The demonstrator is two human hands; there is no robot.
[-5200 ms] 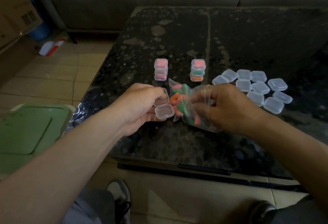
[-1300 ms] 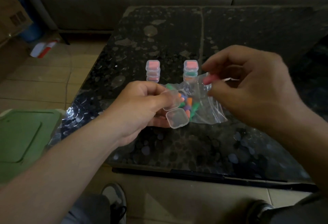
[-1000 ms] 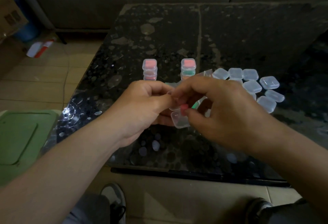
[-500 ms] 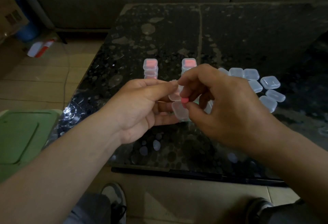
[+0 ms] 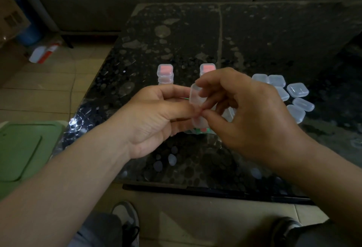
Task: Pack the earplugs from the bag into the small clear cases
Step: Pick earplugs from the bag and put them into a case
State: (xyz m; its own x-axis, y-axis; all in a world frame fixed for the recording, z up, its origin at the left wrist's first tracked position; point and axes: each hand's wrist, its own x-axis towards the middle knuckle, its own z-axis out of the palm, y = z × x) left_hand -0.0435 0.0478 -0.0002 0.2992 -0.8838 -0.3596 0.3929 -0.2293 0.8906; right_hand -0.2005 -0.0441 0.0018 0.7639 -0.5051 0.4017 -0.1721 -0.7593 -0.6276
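**A:** quick check, where's the case right now?

**B:** Up off the table (image 5: 176,41), between your two hands. Your left hand (image 5: 154,117) has thumb and fingers curled round the small clear case (image 5: 196,97), pinching it from the left. The case is open: lid tipped up, base below it.

**A:** and my right?

**B:** Your right hand (image 5: 248,117) is curled in on it too, with the forefinger on the top edge of the lid and the thumb tip against the case lower down. Honestly can't tell if there's an earplug between those fingers, it's too dark and tucked away.

**A:** the bag?

**B:** Mostly hidden under your hands. Just a sliver of the bag (image 5: 193,131) shows below the case, lying on the table, with green and red earplugs (image 5: 202,129) inside.

**A:** the rest?

**B:** The left stack (image 5: 165,74) of filled cases sits just beyond your hands, and the right stack (image 5: 207,68) is partly behind your right forefinger. The empty cases (image 5: 297,90) lie closed in a loose bunch past your right hand.
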